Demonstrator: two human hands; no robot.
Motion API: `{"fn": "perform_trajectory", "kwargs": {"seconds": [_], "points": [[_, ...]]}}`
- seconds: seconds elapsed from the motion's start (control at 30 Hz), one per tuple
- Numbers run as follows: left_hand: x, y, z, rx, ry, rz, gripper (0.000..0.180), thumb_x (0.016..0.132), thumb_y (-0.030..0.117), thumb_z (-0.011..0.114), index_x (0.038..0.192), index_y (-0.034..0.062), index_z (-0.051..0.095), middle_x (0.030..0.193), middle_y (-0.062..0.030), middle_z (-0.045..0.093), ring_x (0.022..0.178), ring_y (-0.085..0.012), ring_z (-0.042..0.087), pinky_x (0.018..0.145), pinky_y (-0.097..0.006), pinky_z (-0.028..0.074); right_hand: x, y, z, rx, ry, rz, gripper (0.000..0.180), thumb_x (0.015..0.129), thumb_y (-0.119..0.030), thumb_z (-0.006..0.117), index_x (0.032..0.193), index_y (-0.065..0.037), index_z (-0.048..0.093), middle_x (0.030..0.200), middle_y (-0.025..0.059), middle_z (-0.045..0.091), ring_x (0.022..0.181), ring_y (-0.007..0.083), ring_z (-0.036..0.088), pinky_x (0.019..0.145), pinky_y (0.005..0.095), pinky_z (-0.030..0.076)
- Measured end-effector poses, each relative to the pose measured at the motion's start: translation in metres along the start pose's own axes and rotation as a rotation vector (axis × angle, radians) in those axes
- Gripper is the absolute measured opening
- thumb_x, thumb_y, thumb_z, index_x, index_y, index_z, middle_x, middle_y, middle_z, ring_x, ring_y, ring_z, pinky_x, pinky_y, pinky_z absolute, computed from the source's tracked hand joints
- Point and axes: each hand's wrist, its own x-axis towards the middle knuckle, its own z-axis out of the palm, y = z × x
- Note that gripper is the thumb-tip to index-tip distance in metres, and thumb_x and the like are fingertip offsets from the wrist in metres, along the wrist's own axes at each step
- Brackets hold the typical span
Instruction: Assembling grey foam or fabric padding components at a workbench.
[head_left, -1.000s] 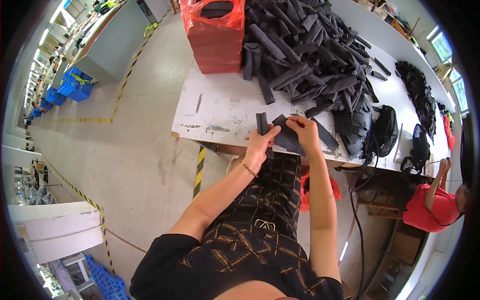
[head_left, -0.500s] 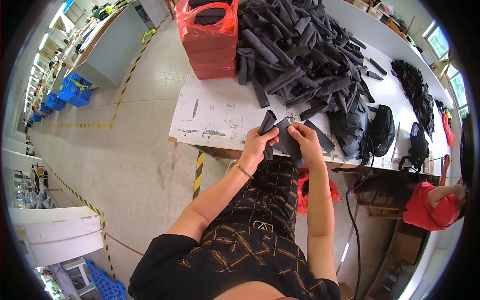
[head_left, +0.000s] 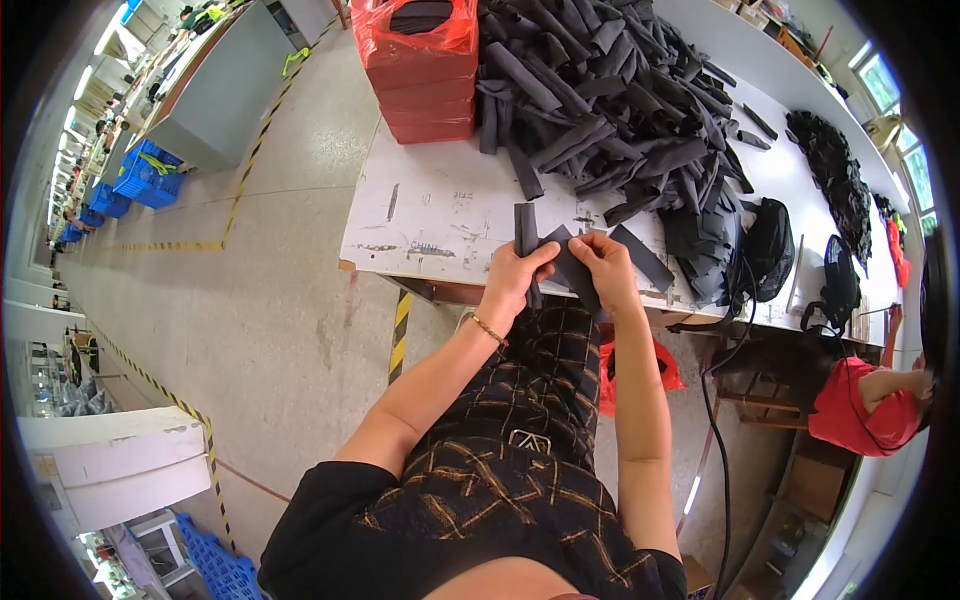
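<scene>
At the table's near edge my left hand (head_left: 512, 277) is closed on a dark grey fabric strip (head_left: 526, 228), which stands up past the thumb and hangs below the fingers. My right hand (head_left: 608, 272) pinches a second dark grey fabric piece (head_left: 577, 278) near its upper end, thumb on top. This piece slants down between the hands, its upper left corner close to my left thumb; whether the left fingers touch it I cannot tell. Another flat strip (head_left: 642, 258) lies on the table just beyond my right hand. A large heap of similar rolled strips (head_left: 610, 110) spreads farther back.
A red plastic bag (head_left: 418, 90) of stacked dark pieces stands at the table's (head_left: 385, 215) far left. Flat dark pieces (head_left: 695, 255), a black bag-like item (head_left: 768, 250) and a small black fan (head_left: 838, 275) sit right. A black cable (head_left: 708, 430) hangs down. Someone in red (head_left: 865, 405) is at right.
The strip in my left hand has turned from a rightward slant to nearly upright. My right hand has shifted slightly, still pinching its piece. The view has tilted a little.
</scene>
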Motion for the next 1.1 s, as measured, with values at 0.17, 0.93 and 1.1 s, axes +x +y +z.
{"fn": "perform_trajectory", "kwargs": {"seconds": [0.17,0.93,1.1], "points": [[-0.001,-0.002,-0.023,-0.056,0.154,-0.002,0.019,0.079,0.016,0.078,0.077,0.0045,0.063,0.065,-0.0033,0.061,0.055,-0.0101,0.054,0.049,-0.023,0.039,-0.029,0.002,-0.002,-0.463,0.006,-0.185,0.033,0.081,-0.014,0.071,0.108,0.002,0.061,0.093,0.0123,0.063,0.087,0.0224,0.060,0.078,0.0326,0.047],[0.013,0.026,-0.043,-0.438,-0.137,-0.145,0.038,0.090,-0.010,0.037,0.126,-0.0006,0.028,0.124,-0.0287,0.050,0.107,-0.0473,0.058,0.090,-0.058,0.052,0.008,0.058,-0.099,-1.636,0.144,-0.449,0.021,0.081,-0.009,0.054,0.095,0.004,0.062,0.095,0.0169,0.062,0.091,0.0297,0.060,0.080,0.0381,0.049],[0.014,0.022,-0.033,-0.280,-0.017,-0.163,0.028,0.095,0.008,0.052,0.121,-0.0011,0.047,0.118,-0.0229,0.058,0.104,-0.0460,0.060,0.088,-0.057,0.054,0.005,0.085,-0.113,-1.536,0.466,-0.511,0.037,0.081,-0.005,0.053,0.118,-0.008,0.059,0.098,0.0083,0.059,0.096,0.0250,0.055,0.085,0.0373,0.044]]}}
